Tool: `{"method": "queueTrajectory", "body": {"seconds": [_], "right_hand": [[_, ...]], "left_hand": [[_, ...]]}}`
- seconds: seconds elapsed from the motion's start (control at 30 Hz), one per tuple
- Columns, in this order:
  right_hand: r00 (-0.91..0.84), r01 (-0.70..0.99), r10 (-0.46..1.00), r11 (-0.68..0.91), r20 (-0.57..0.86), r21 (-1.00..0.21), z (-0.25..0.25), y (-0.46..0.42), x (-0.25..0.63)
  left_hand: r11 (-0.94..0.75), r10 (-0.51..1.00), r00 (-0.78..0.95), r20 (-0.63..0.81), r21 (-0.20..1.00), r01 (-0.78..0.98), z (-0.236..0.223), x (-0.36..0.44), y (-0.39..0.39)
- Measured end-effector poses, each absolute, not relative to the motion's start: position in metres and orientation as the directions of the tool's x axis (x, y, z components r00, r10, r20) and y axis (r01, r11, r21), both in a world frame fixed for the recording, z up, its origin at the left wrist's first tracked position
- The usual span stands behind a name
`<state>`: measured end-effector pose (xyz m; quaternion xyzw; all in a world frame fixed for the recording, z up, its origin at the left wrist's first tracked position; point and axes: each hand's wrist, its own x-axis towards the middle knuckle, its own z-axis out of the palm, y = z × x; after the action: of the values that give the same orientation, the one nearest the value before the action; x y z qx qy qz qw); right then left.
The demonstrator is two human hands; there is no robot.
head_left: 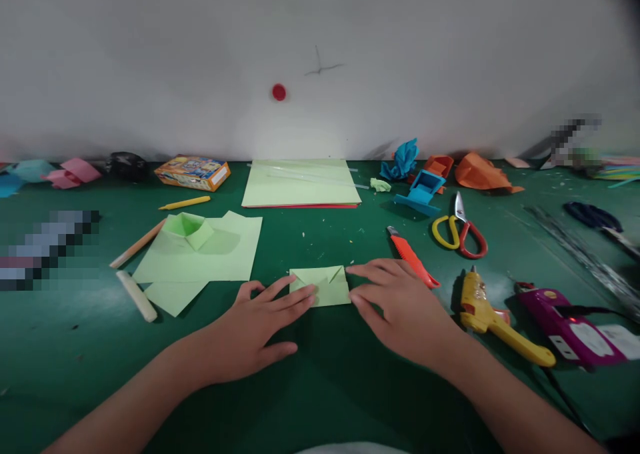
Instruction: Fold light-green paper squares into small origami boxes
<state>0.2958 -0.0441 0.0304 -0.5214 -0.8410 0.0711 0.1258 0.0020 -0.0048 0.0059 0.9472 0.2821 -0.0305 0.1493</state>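
Observation:
A small folded piece of pale green paper lies flat on the green table in front of me, with a slanted fold near its top edge. My left hand rests its spread fingertips on the paper's left part. At the right edge, the fingertips of my right hand touch or nearly touch the paper, fingers apart. Left of the paper are green sheets with a folded green paper box on top.
Right: a utility knife, scissors, a yellow glue gun and a purple power strip. Back: stacked paper, an orange box and a blue paper piece. Left: a yellow crayon-like stick and a pale stick.

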Motion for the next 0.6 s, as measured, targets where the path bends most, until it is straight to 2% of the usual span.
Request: {"method": "queueTrajectory", "body": {"seconds": [0.3,0.4,0.6], "right_hand": [[-0.706,0.687,0.708,0.696,0.036,-0.209,0.022,-0.043,0.289],[-0.716,0.664,0.697,0.699,0.041,-0.266,0.018,-0.046,0.281],[-0.739,0.655,0.669,0.681,-0.086,-0.329,0.019,-0.051,0.291]], "left_hand": [[-0.827,0.524,0.839,-0.145,0.15,0.543,0.007,0.009,-0.009],[-0.833,0.528,0.842,-0.112,0.123,0.539,0.007,0.01,-0.01],[-0.825,0.555,0.824,-0.115,0.048,0.563,0.007,0.011,-0.023]]}}
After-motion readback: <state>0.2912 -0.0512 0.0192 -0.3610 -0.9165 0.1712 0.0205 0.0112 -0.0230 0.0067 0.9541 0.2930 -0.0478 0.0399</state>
